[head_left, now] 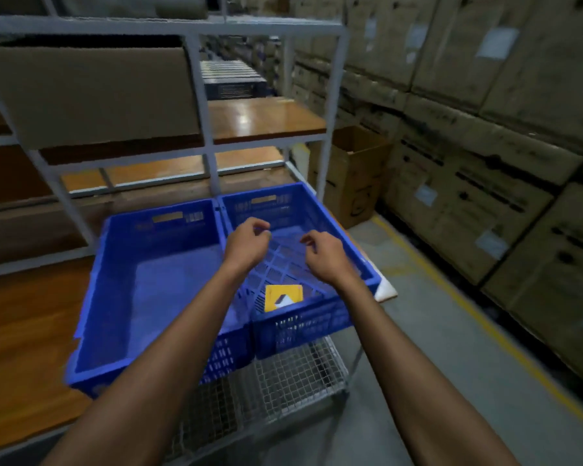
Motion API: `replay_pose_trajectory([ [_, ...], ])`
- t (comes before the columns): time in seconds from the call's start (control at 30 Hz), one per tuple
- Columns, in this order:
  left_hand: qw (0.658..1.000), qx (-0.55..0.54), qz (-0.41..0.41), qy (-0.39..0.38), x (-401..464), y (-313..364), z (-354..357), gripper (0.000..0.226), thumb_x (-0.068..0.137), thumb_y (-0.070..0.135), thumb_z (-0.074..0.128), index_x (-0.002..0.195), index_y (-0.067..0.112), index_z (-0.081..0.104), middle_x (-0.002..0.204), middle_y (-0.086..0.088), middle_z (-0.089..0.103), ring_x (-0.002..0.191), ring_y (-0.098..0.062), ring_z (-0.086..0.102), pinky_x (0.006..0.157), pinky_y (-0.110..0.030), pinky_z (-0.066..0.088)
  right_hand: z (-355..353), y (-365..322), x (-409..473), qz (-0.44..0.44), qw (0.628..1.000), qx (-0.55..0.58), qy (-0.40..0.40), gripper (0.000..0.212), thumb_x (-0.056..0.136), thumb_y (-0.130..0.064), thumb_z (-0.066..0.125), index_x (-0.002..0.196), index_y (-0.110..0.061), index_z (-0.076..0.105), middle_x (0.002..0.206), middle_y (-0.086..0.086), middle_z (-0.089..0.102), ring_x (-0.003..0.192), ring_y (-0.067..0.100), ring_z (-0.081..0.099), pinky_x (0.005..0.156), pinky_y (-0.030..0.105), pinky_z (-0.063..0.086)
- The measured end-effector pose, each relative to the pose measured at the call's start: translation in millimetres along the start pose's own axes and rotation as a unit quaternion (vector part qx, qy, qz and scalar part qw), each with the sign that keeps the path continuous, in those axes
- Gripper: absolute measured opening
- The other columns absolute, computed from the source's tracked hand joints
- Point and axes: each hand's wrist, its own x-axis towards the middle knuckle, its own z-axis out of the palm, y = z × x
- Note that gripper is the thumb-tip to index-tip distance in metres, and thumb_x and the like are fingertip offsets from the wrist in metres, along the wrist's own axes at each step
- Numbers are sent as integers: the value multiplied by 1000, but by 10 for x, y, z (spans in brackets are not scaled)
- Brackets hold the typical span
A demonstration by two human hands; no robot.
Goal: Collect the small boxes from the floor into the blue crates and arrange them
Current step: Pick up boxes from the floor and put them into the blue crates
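Although pale labels show on the cartons point(478, 136) stacked from 12 to 3 o'clock, and dark printed bars run across their faces, blur leaves no word of it readable; the same goes for the tan sticker point(167, 216) on the far wall of the left blue crate point(115, 297) and the one on the far wall of the right blue crate point(347, 243). Both crates sit side by side, touching, on a wire-mesh trolley point(283, 375) at 6 o'clock, in front of a white metal rack point(196, 95) that carries a big open carton point(88, 92) at 10 o'clock. One small yellow box point(283, 297) (a white and dark mark on its face, no legible text) lies flat inside the right crate, against its near wall. Both forearms reach forward over the crates. Above the divide between the two crates hangs the left hand point(246, 242), its fingers loosely curled with thumb and forefinger tips close together, holding nothing that can be seen. Over the right crate's lattice floor, near the left hand but apart from it, the right hand point(323, 252) is likewise loosely curled and empty, knuckles up. An open brown carton point(354, 176) stands on the grey floor point(418, 348) at 2 o'clock, beside a yellow line point(478, 317).
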Motion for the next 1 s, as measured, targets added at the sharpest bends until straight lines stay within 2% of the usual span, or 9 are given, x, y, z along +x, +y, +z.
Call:
replay_pose_trajectory([
  [0.1, 995, 19, 60, -81, -347, 208, 367, 21, 94, 29, 61, 115, 27, 66, 106, 1, 73, 94, -24, 71, 88, -44, 58, -245, 173, -616, 30, 995, -17, 96, 31, 89, -13, 54, 112, -15, 74, 115, 12, 74, 112, 32, 67, 99, 43, 52],
  [0.2, 981, 35, 104, -159, -856, 279, 708, 24, 89, 33, 60, 112, 30, 65, 101, -2, 74, 96, -28, 71, 91, -46, 57, -489, 315, -1433, 108, 984, -31, 138, 35, 86, -22, 49, 114, -22, 71, 118, 7, 71, 113, 29, 66, 99, 42, 53],
  [0.37, 944, 61, 160, -283, -1951, 249, 1256, 23, 95, 26, 63, 117, 23, 68, 103, -1, 74, 97, -24, 70, 90, -35, 54, -688, 663, -2915, 229, 952, -86, 181, 30, 93, -25, 54, 121, -30, 66, 124, 0, 65, 119, 24, 60, 96, 41, 53],
  [0.5, 902, 82, 186, -380, -2915, 204, 1639, 22, 92, 31, 63, 113, 26, 66, 97, -2, 74, 98, -29, 71, 91, -41, 57, -813, 871, -4216, 309, 918, -95, 231, 27, 96, -27, 56, 121, -32, 64, 123, -3, 64, 119, 21, 60, 96, 42, 54],
  [0.67, 845, 108, 245, -463, -4239, 262, 1947, 21, 97, 26, 63, 117, 21, 68, 104, -5, 74, 98, -25, 68, 90, -35, 55, -896, 977, -5831, 401, 869, -99, 274, 27, 97, -25, 57, 123, -30, 63, 125, -1, 62, 119, 23, 59, 94, 42, 54],
  [0.8, 796, 128, 272, -525, -5332, 205, 2138, 23, 96, 29, 63, 117, 23, 69, 108, -4, 75, 103, -26, 70, 93, -40, 57, -857, 986, -7101, 462, 828, -95, 303, 30, 97, -25, 58, 126, -29, 62, 127, 0, 60, 121, 24, 57, 94, 42, 53],
  [1.0, 730, 154, 312, -588, -7150, -102, 2267, 24, 97, 28, 64, 119, 20, 69, 112, -7, 75, 108, -29, 68, 94, -37, 54, -570, 823, -9068, 527, 774, -87, 340, 28, 97, -24, 58, 124, -29, 61, 125, 0, 60, 121, 25, 58, 94, 43, 53],
])
